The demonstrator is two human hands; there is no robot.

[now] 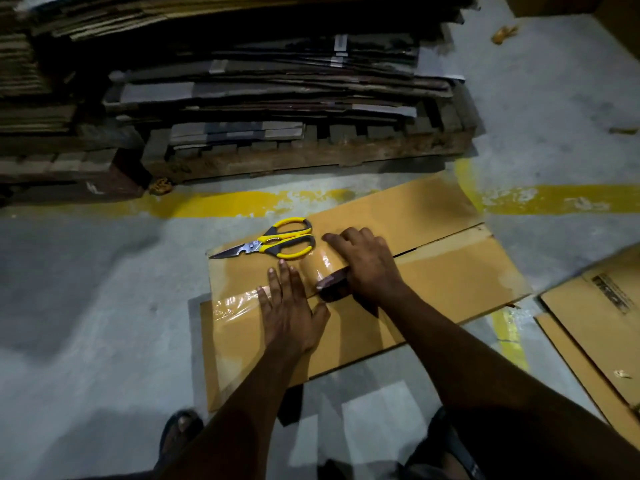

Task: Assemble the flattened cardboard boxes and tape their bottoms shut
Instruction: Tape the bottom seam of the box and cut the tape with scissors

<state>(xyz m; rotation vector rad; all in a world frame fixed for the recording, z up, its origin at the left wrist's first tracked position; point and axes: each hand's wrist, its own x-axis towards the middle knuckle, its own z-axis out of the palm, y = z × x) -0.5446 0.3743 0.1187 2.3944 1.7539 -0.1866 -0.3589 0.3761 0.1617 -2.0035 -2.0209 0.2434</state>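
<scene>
Behind, we are viewing the stack of flattened boxes on its pallet. Nearer, the box is lying on the floor with its flaps closed, its seam running from near left to far right. Our left hand is pressing flat, fingers straight, on the tape strip, while our right hand is gripping the tape roll on the seam. The untaped length is lying beyond the roll, rightward (the right hand's side). The scissors are resting just beyond both hands.
</scene>
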